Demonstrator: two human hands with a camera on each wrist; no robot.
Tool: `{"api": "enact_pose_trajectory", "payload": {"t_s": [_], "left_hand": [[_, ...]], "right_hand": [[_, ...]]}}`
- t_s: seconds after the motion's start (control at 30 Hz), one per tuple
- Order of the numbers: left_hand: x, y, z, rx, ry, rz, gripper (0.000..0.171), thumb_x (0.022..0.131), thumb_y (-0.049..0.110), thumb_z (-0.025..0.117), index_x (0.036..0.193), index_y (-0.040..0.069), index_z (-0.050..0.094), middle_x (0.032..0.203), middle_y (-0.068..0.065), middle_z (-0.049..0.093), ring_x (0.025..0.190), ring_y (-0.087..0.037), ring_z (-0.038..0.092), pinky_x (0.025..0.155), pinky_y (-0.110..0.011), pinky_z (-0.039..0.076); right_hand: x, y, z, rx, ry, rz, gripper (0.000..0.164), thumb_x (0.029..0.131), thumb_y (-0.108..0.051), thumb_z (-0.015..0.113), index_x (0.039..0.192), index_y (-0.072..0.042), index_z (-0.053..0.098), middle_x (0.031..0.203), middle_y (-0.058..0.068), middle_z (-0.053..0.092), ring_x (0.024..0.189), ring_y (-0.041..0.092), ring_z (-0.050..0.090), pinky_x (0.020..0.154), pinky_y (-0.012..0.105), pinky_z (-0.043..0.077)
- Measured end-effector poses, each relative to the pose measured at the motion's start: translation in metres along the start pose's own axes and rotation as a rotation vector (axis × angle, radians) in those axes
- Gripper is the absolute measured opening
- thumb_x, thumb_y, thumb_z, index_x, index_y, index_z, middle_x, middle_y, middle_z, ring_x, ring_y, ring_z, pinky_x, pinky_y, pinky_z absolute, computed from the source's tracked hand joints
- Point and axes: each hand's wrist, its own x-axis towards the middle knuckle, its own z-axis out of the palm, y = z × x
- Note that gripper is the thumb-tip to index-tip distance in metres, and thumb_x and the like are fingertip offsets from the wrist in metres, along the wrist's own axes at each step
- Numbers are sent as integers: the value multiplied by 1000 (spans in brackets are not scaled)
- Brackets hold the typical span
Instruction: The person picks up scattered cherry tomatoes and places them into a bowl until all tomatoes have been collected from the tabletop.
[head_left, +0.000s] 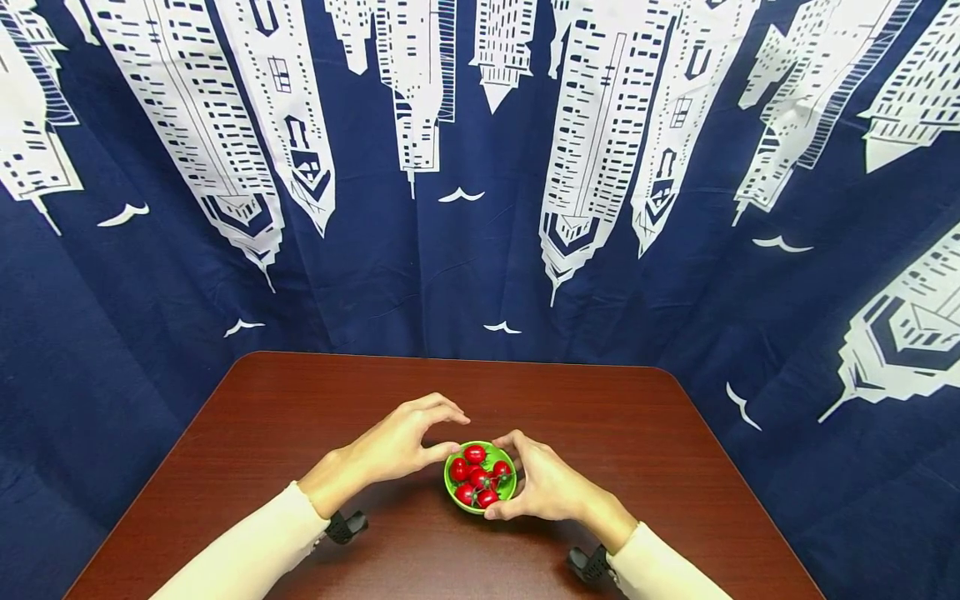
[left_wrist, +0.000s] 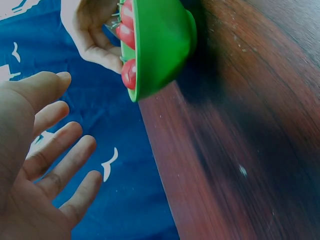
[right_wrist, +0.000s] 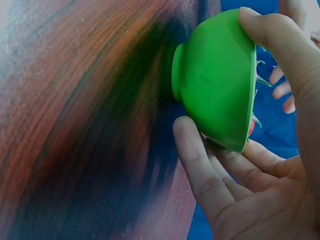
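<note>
A small green bowl [head_left: 496,454] [right_wrist: 215,80] stands upright in the head view and carries several red cherry tomatoes [head_left: 480,477] with green stems. My right hand [head_left: 551,483] grips the bowl from its right side. In the right wrist view its thumb [right_wrist: 257,25] lies at the rim while the fingers curve round the opposite wall. To the left of the bowl is my left hand [head_left: 408,442], fingers spread and nothing held. Its thumb tip overlaps the bowl's left rim in the head view, but the left wrist view shows this hand [left_wrist: 55,155] apart from the bowl.
Below lies a reddish-brown wooden table [head_left: 337,392] with rounded far corners. A dark blue cloth [head_left: 420,275] printed with white buildings and birds hangs behind and beside it. Each wrist wears a small black device, the left one [head_left: 347,527] and the right one [head_left: 588,564].
</note>
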Motion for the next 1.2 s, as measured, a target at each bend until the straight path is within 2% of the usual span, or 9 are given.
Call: {"api": "enact_pose_trajectory", "payload": {"t_s": [0.27,0.53,0.73,0.97,1.07,1.2], "left_hand": [[-19,-10,-7,31,6,-49,38,104,24,90,141,19,81,141,2,78,134,-18,78,117,-44,65],[-44,-21,-11,115,67,-68,38,102,22,91,139,17,81,138,1,79,127,-23,80,111,-49,67],[-59,-21,-12,140,73,-157,42,104,30,90,143,20,79,141,2,78,130,-24,79,112,-50,66],[-71,-19,-7,166,84,-226,46,104,40,89,146,24,78,144,2,76,133,-27,78,109,-62,63],[-74,-20,-5,182,99,-239,48,104,41,89,147,24,79,146,0,75,135,-29,75,110,-64,61],[-79,-20,-5,216,111,-247,53,103,45,90,150,25,77,150,-3,74,139,-32,72,112,-66,59]], "right_hand": [[-4,-1,4,-13,6,22,98,84,-41,107,156,-1,55,131,12,78,95,4,77,79,24,68],[-11,1,11,-82,61,18,99,88,-49,103,162,-5,55,137,9,77,105,6,79,89,30,69],[-16,-1,14,-152,99,17,99,89,-56,100,164,-8,56,145,4,71,109,2,77,99,32,65],[-25,-1,14,-228,162,18,102,90,-61,99,169,-15,55,147,-2,68,112,1,73,105,39,66],[-29,-1,13,-252,185,26,103,89,-64,98,171,-23,53,153,-5,65,118,3,74,108,43,66],[-36,-1,11,-288,214,32,103,88,-72,95,173,-33,51,161,-9,60,137,12,73,114,51,66]]}}
